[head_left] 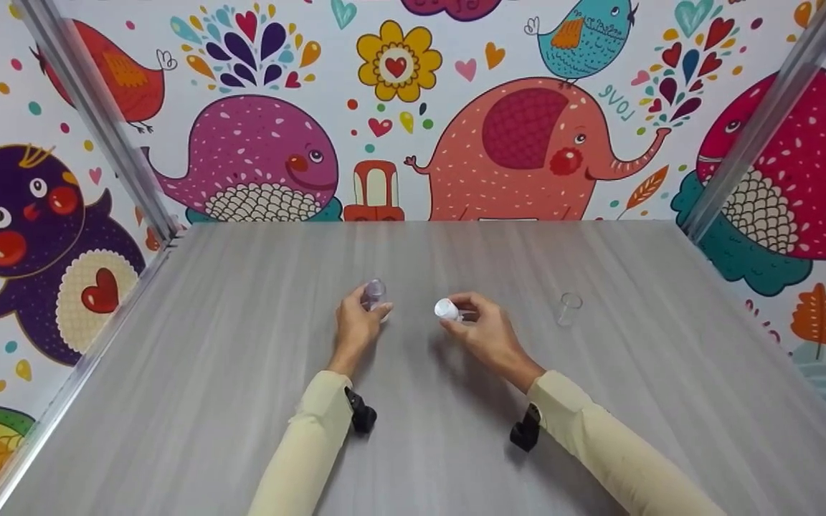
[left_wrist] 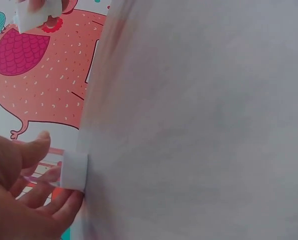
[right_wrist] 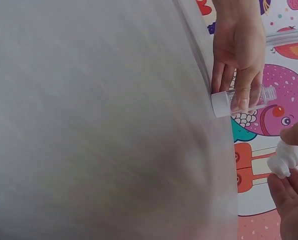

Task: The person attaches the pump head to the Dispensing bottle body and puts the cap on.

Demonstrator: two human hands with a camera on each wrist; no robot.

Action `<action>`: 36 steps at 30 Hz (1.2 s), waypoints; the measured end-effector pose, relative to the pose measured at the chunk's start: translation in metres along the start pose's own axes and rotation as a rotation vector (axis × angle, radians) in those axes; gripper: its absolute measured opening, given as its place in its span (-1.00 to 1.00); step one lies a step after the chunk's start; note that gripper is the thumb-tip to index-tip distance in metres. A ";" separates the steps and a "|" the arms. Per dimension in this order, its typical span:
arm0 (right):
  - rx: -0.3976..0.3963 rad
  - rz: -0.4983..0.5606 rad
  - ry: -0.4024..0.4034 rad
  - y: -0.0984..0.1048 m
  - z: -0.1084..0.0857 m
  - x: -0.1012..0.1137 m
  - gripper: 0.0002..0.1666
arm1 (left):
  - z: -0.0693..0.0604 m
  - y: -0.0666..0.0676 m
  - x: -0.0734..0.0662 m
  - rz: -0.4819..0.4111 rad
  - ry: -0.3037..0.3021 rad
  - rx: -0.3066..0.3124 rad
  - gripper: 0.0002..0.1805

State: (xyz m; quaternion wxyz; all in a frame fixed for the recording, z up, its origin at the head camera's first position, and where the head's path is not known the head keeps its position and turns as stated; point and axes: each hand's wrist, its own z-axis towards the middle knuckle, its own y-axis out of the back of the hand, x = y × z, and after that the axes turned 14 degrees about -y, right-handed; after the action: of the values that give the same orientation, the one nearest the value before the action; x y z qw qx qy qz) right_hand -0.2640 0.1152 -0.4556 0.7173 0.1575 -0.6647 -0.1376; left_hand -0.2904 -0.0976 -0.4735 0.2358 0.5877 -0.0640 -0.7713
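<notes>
My left hand (head_left: 357, 326) grips a small clear bottle (right_wrist: 259, 96) with a threaded neck and a white base. The base touches the table, and the bottle stands upright with its neck bare in the right wrist view. To the right, my right hand (head_left: 486, 331) pinches a white pump top (right_wrist: 287, 159) with a small nozzle, held above the table. Thumb and fingers hide part of it. A clear cylindrical cap (head_left: 568, 309) stands on the table, right of my right hand and touched by neither hand.
The grey wood-grain table (head_left: 413, 430) reaches back to a printed wall (head_left: 384, 129) with cartoon animals. Metal posts (head_left: 97, 107) rise at both rear corners. A black wrist camera (head_left: 361, 414) is strapped to each forearm.
</notes>
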 end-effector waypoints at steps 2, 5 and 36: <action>0.011 -0.012 -0.001 0.001 0.001 0.002 -0.65 | 0.000 0.000 0.000 0.005 0.002 0.002 -0.44; 0.020 -0.021 -0.010 0.000 0.001 0.004 -0.65 | 0.000 0.000 -0.001 0.026 -0.005 0.002 -0.45; 0.039 -0.066 -0.041 -0.010 0.011 0.010 -0.63 | -0.003 -0.002 0.002 0.033 -0.009 -0.019 -0.50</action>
State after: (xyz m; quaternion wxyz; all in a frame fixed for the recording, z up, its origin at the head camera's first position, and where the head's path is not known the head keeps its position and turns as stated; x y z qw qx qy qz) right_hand -0.2743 0.1012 -0.4496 0.6953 0.1903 -0.6764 -0.1511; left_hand -0.2889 -0.0962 -0.4764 0.2538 0.5810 -0.0677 -0.7704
